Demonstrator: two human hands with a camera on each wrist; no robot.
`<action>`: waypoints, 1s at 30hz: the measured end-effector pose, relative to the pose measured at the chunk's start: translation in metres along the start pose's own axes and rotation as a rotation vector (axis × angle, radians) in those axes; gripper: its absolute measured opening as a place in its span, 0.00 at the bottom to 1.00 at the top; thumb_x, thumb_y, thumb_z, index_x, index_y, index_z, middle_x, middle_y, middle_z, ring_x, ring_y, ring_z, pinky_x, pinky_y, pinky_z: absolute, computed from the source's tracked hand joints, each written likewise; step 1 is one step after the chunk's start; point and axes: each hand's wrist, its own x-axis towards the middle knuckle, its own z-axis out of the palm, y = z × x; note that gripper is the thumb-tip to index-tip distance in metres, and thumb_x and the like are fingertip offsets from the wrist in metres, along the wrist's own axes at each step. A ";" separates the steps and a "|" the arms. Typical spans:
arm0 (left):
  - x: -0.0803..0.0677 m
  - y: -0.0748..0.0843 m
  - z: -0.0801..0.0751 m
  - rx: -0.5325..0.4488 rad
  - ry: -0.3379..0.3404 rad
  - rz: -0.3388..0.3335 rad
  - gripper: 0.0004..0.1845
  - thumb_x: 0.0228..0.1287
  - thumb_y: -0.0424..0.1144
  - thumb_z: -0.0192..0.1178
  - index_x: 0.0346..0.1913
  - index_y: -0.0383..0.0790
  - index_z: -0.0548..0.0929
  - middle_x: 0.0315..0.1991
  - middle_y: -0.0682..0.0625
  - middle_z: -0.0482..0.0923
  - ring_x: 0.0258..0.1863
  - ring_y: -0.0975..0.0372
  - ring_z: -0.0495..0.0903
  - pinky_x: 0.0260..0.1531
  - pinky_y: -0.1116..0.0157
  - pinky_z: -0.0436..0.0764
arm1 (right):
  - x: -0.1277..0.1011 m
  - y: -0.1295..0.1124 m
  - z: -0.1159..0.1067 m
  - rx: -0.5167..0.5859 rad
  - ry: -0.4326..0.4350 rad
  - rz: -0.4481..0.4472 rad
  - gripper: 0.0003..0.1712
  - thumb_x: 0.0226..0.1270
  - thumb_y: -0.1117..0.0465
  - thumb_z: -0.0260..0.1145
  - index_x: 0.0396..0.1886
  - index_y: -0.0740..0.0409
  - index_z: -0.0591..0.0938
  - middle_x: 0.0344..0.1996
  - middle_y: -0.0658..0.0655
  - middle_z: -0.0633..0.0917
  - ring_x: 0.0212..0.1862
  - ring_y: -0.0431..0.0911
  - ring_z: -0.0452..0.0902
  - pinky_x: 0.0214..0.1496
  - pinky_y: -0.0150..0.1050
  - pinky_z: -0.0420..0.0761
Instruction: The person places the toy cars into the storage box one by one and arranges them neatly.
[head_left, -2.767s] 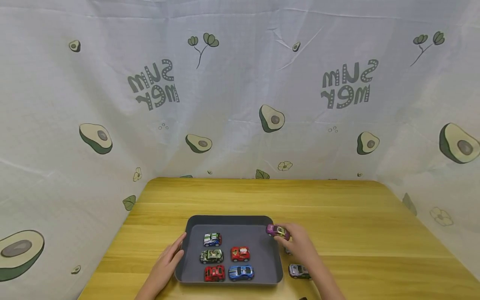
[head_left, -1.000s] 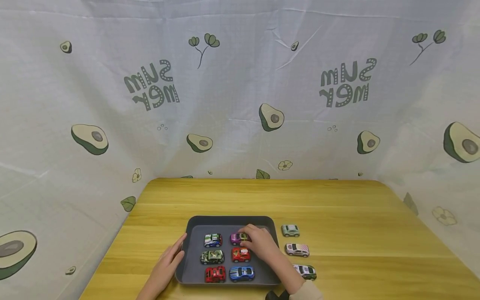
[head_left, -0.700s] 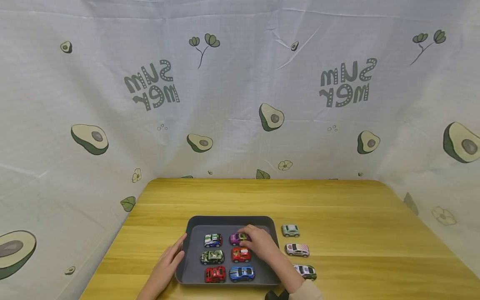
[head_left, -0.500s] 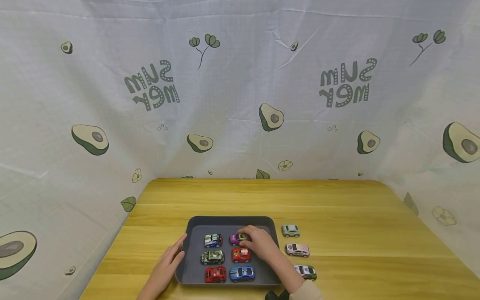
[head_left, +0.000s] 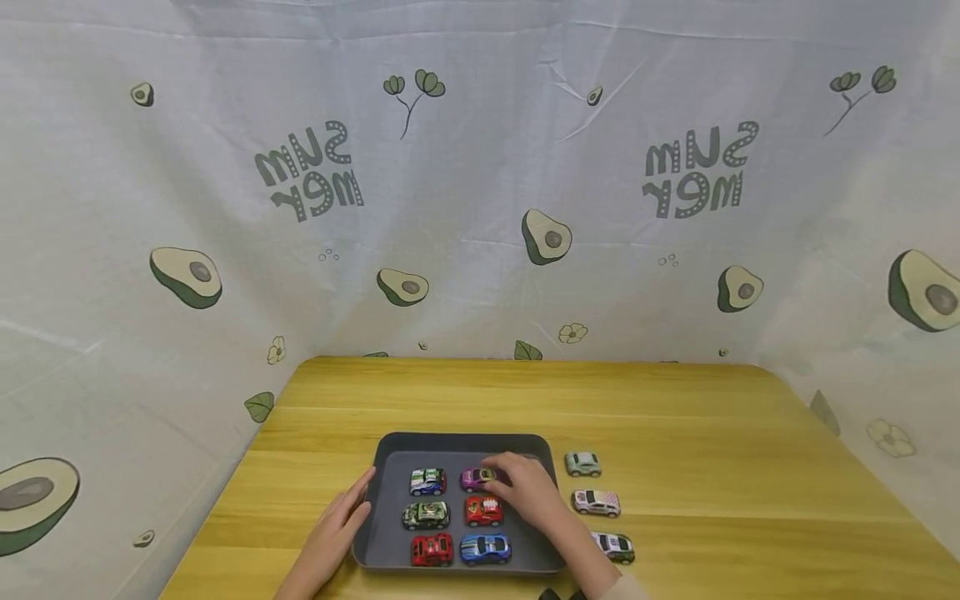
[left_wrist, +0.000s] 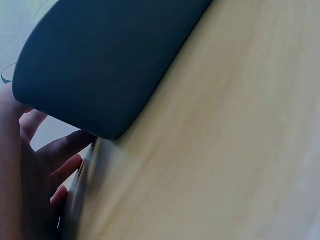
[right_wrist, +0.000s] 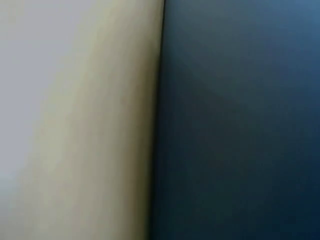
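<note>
Wooden tabletop (head_left: 697, 417) | right hand (head_left: 531, 493): we're pinching the purple car (head_left: 473, 479), judging it light, stiff, best side-gripped | left hand (head_left: 332, 532): we're touching the tray (head_left: 531, 542), fingers straight

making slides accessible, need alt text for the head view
A right hand has its fingers at a purple toy car in a gray tray with five others; the left hand touches its side. Three more cars stand on the wooden table.
</note>
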 end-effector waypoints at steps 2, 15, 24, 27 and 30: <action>0.000 0.000 0.000 0.001 -0.001 -0.001 0.24 0.68 0.53 0.45 0.66 0.59 0.63 0.64 0.44 0.66 0.62 0.50 0.68 0.59 0.46 0.65 | -0.002 0.000 -0.001 0.003 0.021 -0.003 0.18 0.56 0.52 0.64 0.47 0.52 0.81 0.44 0.51 0.83 0.50 0.50 0.78 0.56 0.53 0.71; 0.000 0.000 0.000 0.014 0.001 0.001 0.24 0.68 0.53 0.45 0.66 0.60 0.62 0.63 0.44 0.67 0.61 0.50 0.69 0.59 0.45 0.64 | -0.017 0.004 -0.014 0.019 0.080 0.003 0.18 0.57 0.53 0.64 0.47 0.52 0.81 0.44 0.52 0.84 0.51 0.50 0.77 0.56 0.53 0.71; 0.000 -0.001 0.000 0.002 -0.006 -0.001 0.24 0.68 0.53 0.45 0.66 0.60 0.62 0.64 0.43 0.65 0.61 0.50 0.68 0.59 0.44 0.64 | -0.031 0.006 -0.017 0.044 0.152 0.030 0.17 0.56 0.56 0.65 0.47 0.50 0.81 0.44 0.50 0.83 0.51 0.50 0.76 0.58 0.55 0.69; 0.000 -0.001 0.000 0.007 -0.004 0.002 0.24 0.68 0.53 0.45 0.66 0.60 0.62 0.64 0.44 0.66 0.61 0.50 0.68 0.59 0.44 0.64 | -0.035 0.007 -0.018 0.063 0.164 0.045 0.17 0.56 0.56 0.66 0.47 0.49 0.81 0.45 0.50 0.83 0.52 0.50 0.76 0.59 0.56 0.67; 0.001 -0.001 0.001 0.013 -0.001 0.004 0.24 0.68 0.53 0.45 0.66 0.60 0.62 0.63 0.44 0.67 0.61 0.50 0.69 0.58 0.44 0.64 | -0.039 0.008 -0.020 0.052 0.181 0.048 0.17 0.55 0.56 0.66 0.46 0.49 0.81 0.44 0.50 0.83 0.52 0.50 0.76 0.58 0.55 0.69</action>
